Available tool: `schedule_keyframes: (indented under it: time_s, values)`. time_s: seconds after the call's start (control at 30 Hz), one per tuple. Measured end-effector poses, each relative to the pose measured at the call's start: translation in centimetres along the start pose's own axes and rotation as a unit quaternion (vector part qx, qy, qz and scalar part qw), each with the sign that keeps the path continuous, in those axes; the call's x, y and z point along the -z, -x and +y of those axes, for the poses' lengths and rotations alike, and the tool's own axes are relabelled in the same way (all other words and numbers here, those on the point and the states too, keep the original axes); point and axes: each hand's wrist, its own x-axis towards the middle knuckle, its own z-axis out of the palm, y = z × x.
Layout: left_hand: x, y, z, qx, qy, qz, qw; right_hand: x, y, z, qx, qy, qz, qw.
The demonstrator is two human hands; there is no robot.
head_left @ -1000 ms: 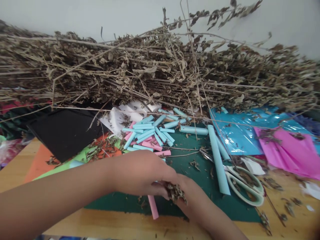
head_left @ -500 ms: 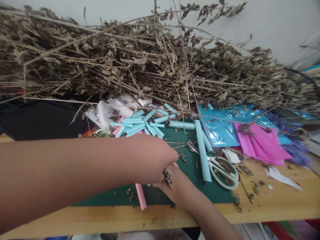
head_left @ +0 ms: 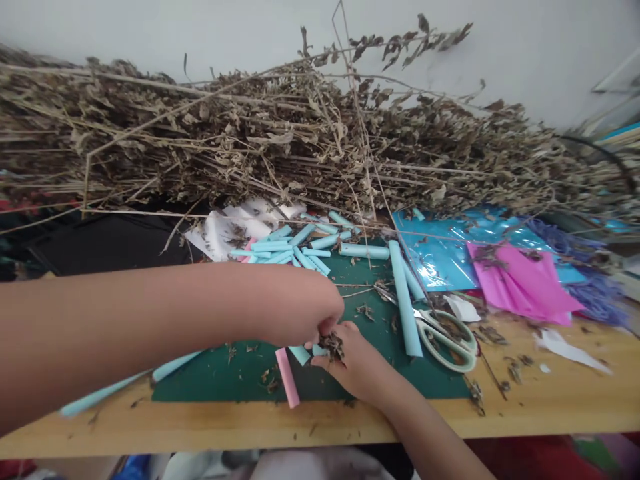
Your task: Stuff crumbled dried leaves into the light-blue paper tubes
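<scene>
A clump of dried leaves (head_left: 333, 346) sits in the curl of my right hand (head_left: 355, 360), whose thumb and fingers are closed round it. A short end of light-blue paper tube (head_left: 319, 349) shows beside the leaves; I cannot tell whether it is in the grip. My left hand (head_left: 320, 303) reaches across from the left, bent down and closed, its fingertips touching the clump. What it pinches is hidden behind its back. Just below lies a pink paper tube (head_left: 287, 378) on the green cutting mat (head_left: 225, 383).
Several light-blue tubes (head_left: 273, 247) are heaped behind my left forearm. Scissors (head_left: 450, 340) with pale handles lie on the right, by a long blue tube (head_left: 405, 300). Dried stalks (head_left: 280, 133) fill the back. Blue plastic (head_left: 440, 253) and pink paper (head_left: 520, 283) lie to the right.
My left hand has shifted slightly left and up, uncovering more of the leaf clump and a blue tube end. The view has moved a little, showing blue tubes below my left forearm.
</scene>
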Motion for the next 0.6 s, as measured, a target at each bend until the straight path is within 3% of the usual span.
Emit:
schedule_keyframes:
  time_s: [0.1,0.3,0.47,0.6]
  values:
    - [0.6,0.3,-1.2,-0.061,0.029,-0.07,0.995,0.3,-0.1,0.0,0.016,-0.009,-0.019,1.0]
    - [-0.3,-1.3,-3.4,-0.067,0.172,-0.137,0.973,0.4,-0.3,-0.1,0.011,0.0,-0.048,0.999]
    - [-0.3,-2.1,-3.0,-0.083,0.149,-0.204,0.964,0.3,-0.4,0.0,0.01,0.036,-0.062,0.997]
    - [-0.3,-2.1,-2.0,-0.071,0.114,-0.206,0.969,0.3,-0.4,0.1,0.03,0.033,-0.053,0.998]
